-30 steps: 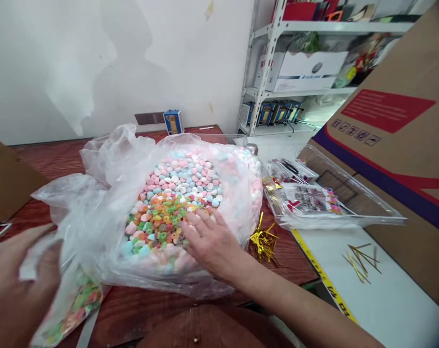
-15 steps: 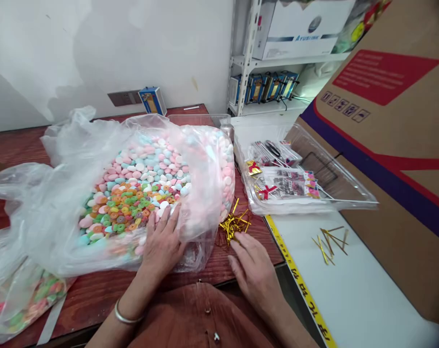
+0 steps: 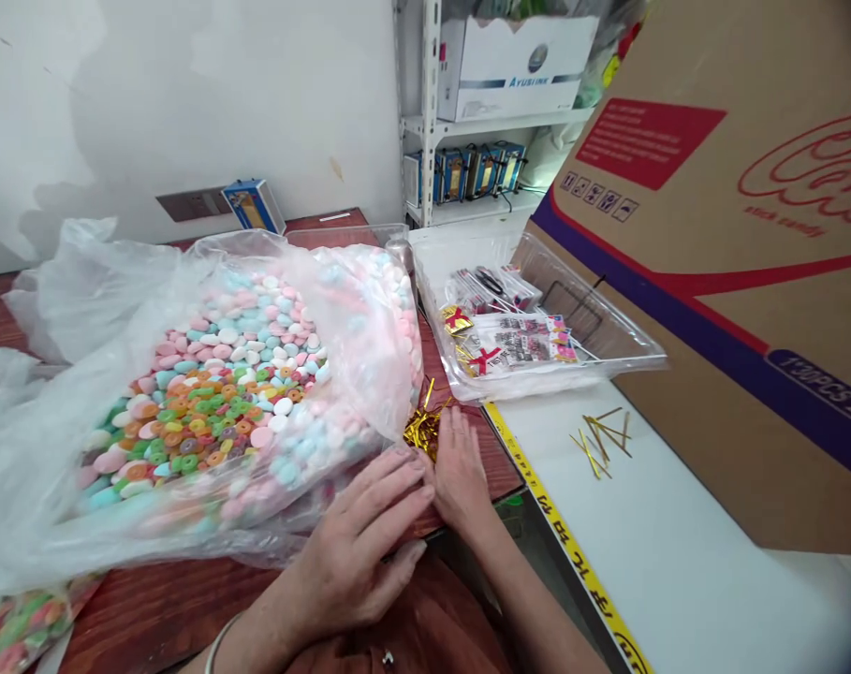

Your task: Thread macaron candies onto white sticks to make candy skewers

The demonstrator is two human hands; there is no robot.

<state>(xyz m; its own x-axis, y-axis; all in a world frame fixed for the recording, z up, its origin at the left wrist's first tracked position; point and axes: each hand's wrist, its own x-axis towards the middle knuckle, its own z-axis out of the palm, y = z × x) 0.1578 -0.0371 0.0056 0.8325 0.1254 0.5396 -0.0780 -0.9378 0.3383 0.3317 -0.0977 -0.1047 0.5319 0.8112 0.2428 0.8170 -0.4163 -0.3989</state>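
Gold twist ties [image 3: 421, 431] lie on the reddish wooden counter [image 3: 137, 618], beside a clear candy bag [image 3: 359, 346]; left hand [image 3: 365, 534] and right hand [image 3: 462, 473] adjoin them, each grip released, fingers extended. Behind stand a white wall [image 3: 313, 94] and metal shelving [image 3: 431, 84].

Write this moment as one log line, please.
left hand: close to right hand | right hand: beside gold tie bunch | candy bag: open on table | clear tray: right of bag

On the red-brown wooden table [image 3: 151, 608], a bulging clear plastic bag [image 3: 359, 346] lies left of thin gold foil strips [image 3: 422, 429].
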